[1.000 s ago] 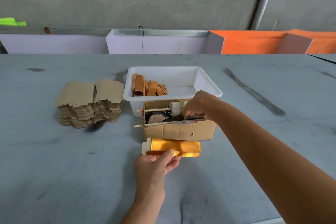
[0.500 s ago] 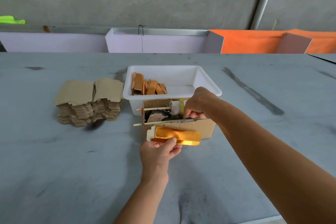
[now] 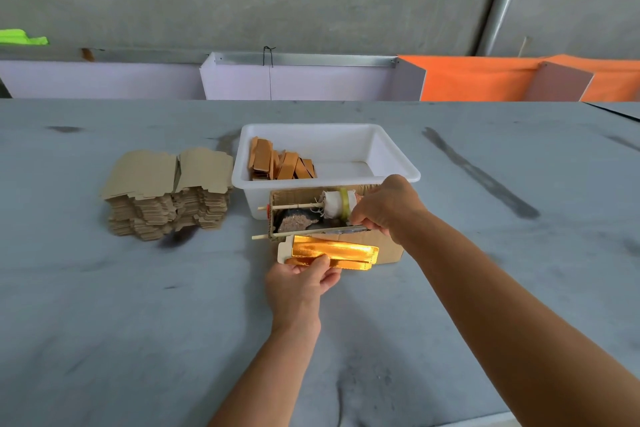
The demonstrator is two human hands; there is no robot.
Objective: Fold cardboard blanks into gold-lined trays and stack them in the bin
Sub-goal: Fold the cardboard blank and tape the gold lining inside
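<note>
A gold-lined blank [image 3: 332, 251], partly folded, is held just above the grey table [image 3: 104, 305], right in front of a small cardboard box [image 3: 384, 246]. The left hand [image 3: 301, 282] pinches its near edge, thumb on top and fingers curled beneath. The right hand [image 3: 384, 206] reaches over the box, fingertips pinched at a white roll with a yellow-green band [image 3: 337, 204] — what exactly they grasp is hard to tell. Behind the box stands a white bin [image 3: 394, 163] holding folded trays [image 3: 280, 165] at its left end. A stack of flat blanks [image 3: 166, 191] lies to the left of the bin.
</note>
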